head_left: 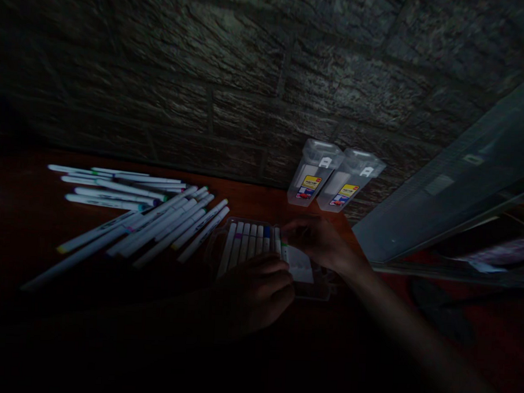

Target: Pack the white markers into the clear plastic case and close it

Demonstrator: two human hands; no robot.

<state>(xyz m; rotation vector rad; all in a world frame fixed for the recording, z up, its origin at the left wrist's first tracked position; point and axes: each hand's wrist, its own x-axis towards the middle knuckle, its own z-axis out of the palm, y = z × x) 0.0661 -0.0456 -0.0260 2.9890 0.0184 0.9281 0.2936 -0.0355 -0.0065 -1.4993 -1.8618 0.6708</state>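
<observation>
A clear plastic case (321, 293) lies open on the table, holding a row of white markers (245, 242) side by side. One of them has a blue band near its top. My left hand (262, 292) reaches over the near part of the row, fingers curled round the lower end of a green-banded marker (284, 252). At that marker's upper end, the fingertips of my right hand (318, 239) are pinched together. A pale sheet (300, 266) shows in the right part of the case. Dim light blurs where the fingers touch.
Many loose white markers (169, 218) with coloured ends lie piled on the wooden table (245, 193) to the left. Two clear upright boxes (307, 175) with yellow labels stand at the back, against a stone-block wall (244, 97). A grey frame (446, 164) rises at the right.
</observation>
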